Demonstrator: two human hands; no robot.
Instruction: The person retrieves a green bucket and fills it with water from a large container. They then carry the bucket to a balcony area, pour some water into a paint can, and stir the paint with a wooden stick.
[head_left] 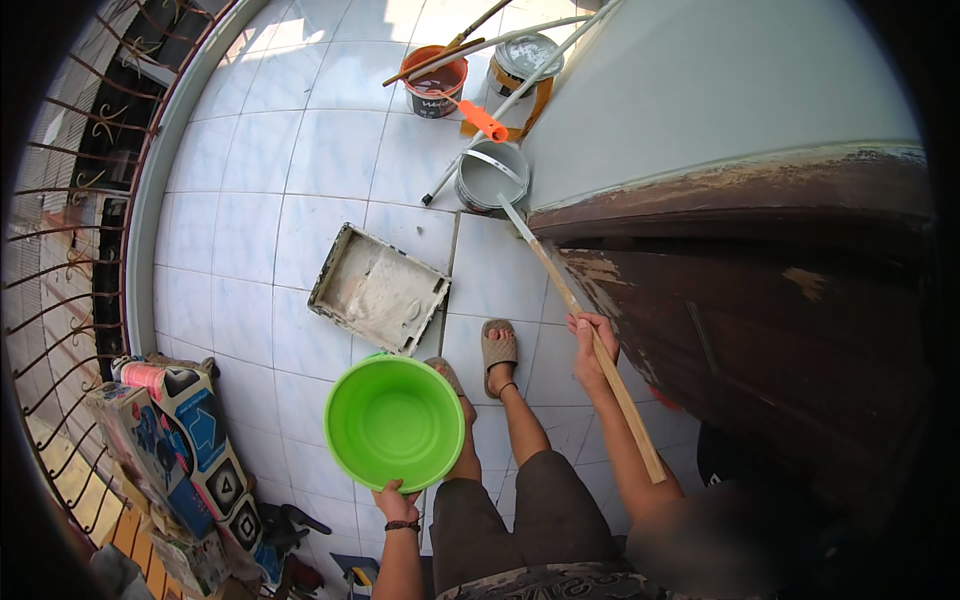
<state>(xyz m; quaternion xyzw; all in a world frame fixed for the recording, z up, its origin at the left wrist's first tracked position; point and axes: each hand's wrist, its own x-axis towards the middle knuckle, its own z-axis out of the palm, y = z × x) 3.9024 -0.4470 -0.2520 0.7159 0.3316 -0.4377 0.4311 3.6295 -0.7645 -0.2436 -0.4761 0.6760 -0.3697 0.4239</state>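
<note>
My left hand [398,502] grips the rim of an empty green plastic basin [394,425], held low in front of my legs. My right hand [590,350] is closed on a long wooden stick [560,283], whose paint-coated far end reaches into a pale grey paint bucket [478,178] with a white handle. On the tiles between the basin and the bucket lies a paint-crusted tray [375,290].
An orange bucket [436,90] with sticks, a lidded grey can [527,58], long poles and an orange roller handle [485,121] stand ahead. Peeling dark woodwork [750,330] flanks my right. A metal railing [65,260] and stacked boxes [200,450] line the left.
</note>
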